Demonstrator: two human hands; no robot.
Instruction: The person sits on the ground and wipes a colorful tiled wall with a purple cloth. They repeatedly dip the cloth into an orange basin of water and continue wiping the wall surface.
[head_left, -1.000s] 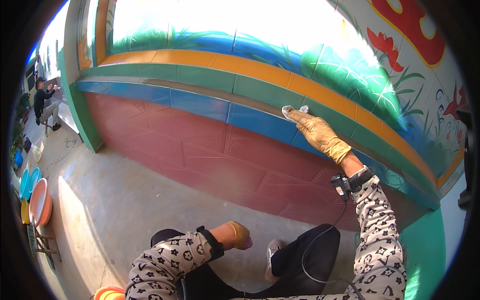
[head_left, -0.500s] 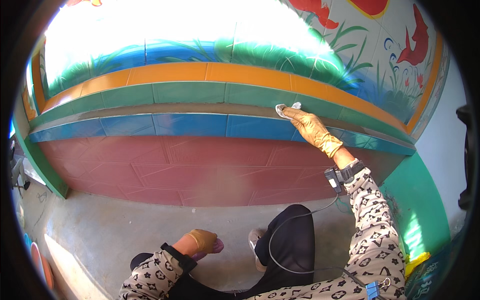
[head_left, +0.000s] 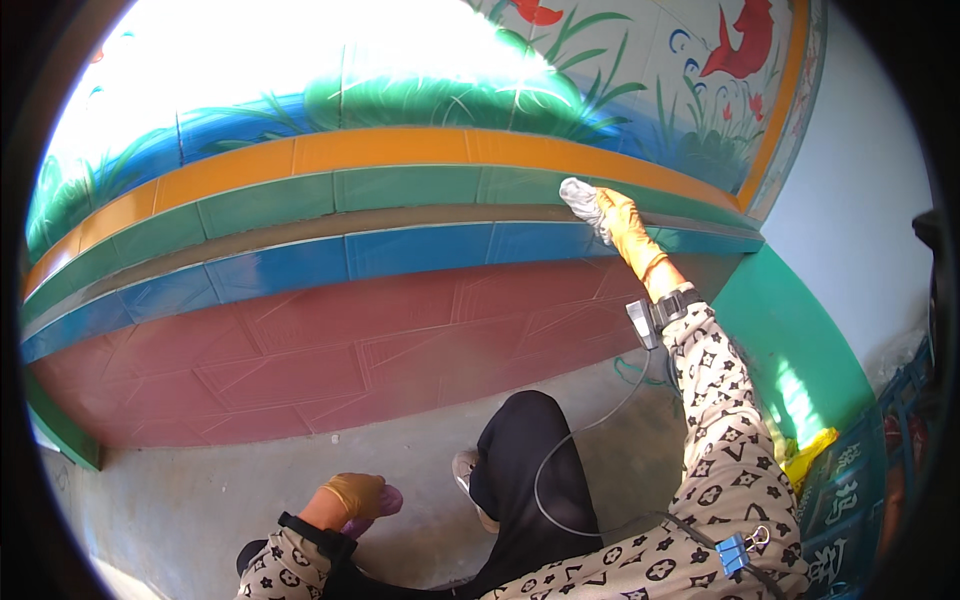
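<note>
Our right hand (head_left: 625,225) presses a bunched white rag (head_left: 583,199) against the green wall tile (head_left: 410,188); our left hand (head_left: 358,494), fingers curled, grips a purple object (head_left: 385,500).

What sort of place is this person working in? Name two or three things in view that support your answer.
Probably outdoors, at the foot of a decorated tiled wall. Sunlight falls on the painted fish-and-plants mural, coloured tile bands run below it, and a bare concrete floor lies beneath. The right hand presses a cloth to the tiles.
</note>
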